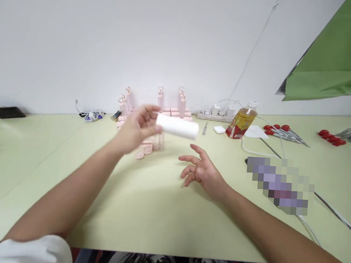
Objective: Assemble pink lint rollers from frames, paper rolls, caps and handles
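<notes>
My left hand (138, 127) is raised above the pale green table (147, 209) and grips one end of a white roll (178, 126), which points to the right; both are a little blurred. My right hand (201, 170) hovers low over the table just below and right of the roll, fingers spread and curled, holding nothing. Behind the left hand lie several pink plastic parts (162, 107): upright tubes with heart-shaped tops, flat pieces and round caps (144, 151).
A bottle of yellow liquid (241, 121), a white power strip with plugs (215, 113) and a small white box (219, 129) stand at the back. Red-handled tools (282, 132) lie at right, cables run along the right side. Green cloth (331, 65) hangs upper right.
</notes>
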